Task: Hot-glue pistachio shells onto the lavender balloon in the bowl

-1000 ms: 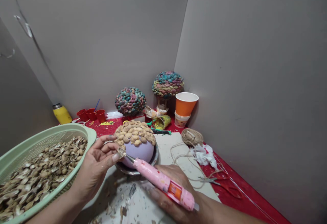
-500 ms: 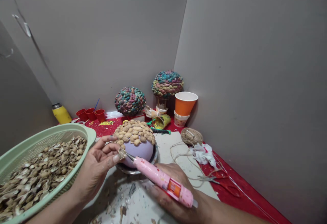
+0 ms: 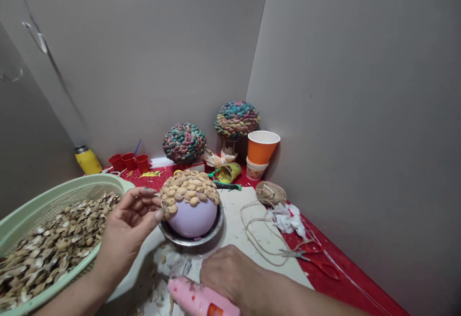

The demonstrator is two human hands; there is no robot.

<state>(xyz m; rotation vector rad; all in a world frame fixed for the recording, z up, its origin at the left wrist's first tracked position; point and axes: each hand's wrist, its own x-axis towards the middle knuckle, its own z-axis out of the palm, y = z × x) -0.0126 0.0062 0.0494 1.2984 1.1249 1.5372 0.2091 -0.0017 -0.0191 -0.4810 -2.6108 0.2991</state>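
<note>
A lilac ball (image 3: 190,215) sits in a shallow metal dish (image 3: 212,229), its top covered with glued peanut shells (image 3: 190,188). My left hand (image 3: 126,232) pinches a shell piece against the ball's left side. Low at the front, my right hand (image 3: 234,277) is wrapped round a pink glue gun (image 3: 196,299) whose nozzle points left, near the white board below the dish.
A green basket (image 3: 90,186) full of shells stands at the left. Two painted shell balls (image 3: 184,142), an orange cup (image 3: 262,147), red cups (image 3: 128,161) and a yellow bottle (image 3: 86,161) line the back. Twine (image 3: 270,193), crumpled paper (image 3: 288,217) and red scissors (image 3: 317,258) lie at the right.
My right hand has drawn the glue gun back from the ball and down to the front. My left hand has pressed the shell onto the ball's left side.
</note>
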